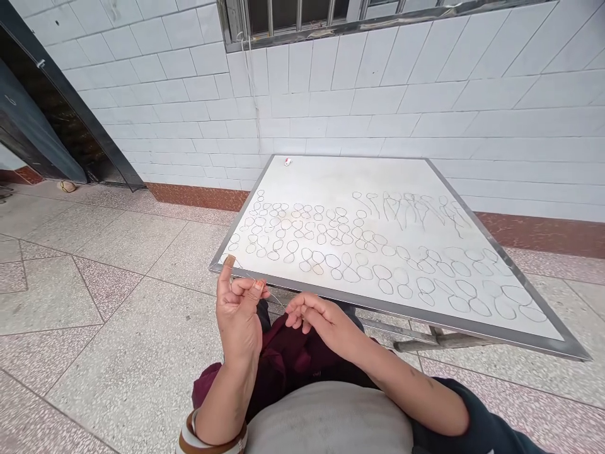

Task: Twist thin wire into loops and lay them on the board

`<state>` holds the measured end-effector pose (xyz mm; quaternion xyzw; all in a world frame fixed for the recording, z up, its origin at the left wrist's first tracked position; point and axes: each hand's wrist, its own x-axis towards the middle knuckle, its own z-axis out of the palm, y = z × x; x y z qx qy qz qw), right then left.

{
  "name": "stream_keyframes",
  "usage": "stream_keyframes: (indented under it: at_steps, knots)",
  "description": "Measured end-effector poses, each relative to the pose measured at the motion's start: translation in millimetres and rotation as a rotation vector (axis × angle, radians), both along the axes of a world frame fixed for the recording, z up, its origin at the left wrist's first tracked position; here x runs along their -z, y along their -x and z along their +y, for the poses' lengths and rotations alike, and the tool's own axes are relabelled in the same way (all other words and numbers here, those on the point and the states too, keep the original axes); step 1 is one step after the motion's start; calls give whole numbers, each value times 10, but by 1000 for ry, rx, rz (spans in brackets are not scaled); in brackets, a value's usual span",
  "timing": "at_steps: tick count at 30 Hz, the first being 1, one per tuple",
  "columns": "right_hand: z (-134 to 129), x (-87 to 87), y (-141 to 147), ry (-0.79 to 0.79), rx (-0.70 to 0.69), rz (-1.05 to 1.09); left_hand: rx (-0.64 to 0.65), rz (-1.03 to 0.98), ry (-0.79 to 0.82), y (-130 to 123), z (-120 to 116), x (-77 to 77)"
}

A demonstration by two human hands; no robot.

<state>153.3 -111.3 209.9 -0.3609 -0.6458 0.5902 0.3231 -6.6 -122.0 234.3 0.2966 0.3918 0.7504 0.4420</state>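
Note:
A thin wire (276,299) runs between my two hands over my lap, in front of the table's near edge. My left hand (240,302) pinches it between thumb and fingertips, with the index finger raised and a tan wrap on its tip. The wire seems to loop up toward that finger. To its right, my right hand (314,315) is closed on the other end with curled fingers. On the white table (326,176) lie many small wire rings (385,287) in uneven rows. Longer wire pieces with looped ends (406,205) are at the back right.
The table has a grey metal rim and stands near a white tiled wall (179,75). A small white and red item (288,162) sits at its back left corner. Above are a barred window and a hanging cord. A dark doorway is at the left, beside the speckled tiled floor (123,277).

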Motion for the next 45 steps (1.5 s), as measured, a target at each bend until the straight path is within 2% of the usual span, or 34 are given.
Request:
stream_keyframes:
  at_steps: [3, 6, 10, 14, 20, 26, 30, 33, 37, 39, 41, 43, 45]
  knots:
    - [88, -65, -14, -97, 149, -54, 87, 56, 29, -22, -14, 12]
    - [203, -147, 18, -162, 145, -18, 203, 157, 93, -89, -36, 5]
    - [330, -184, 75, -87, 106, 107, 268, 252, 169, -155, -36, 7]
    - [364, -163, 88, -14, 88, 187, 306, 300, 169, -160, -9, 61]
    - [368, -75, 104, 51, 229, 266, 353, 436, 155, -212, 21, 146]
    - [398, -19, 55, 45, 385, 305, 492, 288, 198, -262, 18, 274]
    - [422, -17, 4, 76, 435, 373, 540, 185, 253, -281, -32, 335]
    - [458, -18, -37, 87, 472, 416, 572, 164, 298, -282, -114, 393]
    - [524, -25, -124, 41, 556, 417, 638, 187, 362, -239, -232, 548]
    - [523, -25, -153, -15, 560, 346, 586, 203, 382, -193, -234, 603]
    - [490, -14, -147, -85, 536, 203, 439, 226, 371, -149, -178, 589]
    - [435, 7, -111, -181, 515, 51, 278, 250, 344, -127, -86, 501]
    - [369, 23, -65, -315, 504, -73, 186, 262, 308, -141, 1, 371]
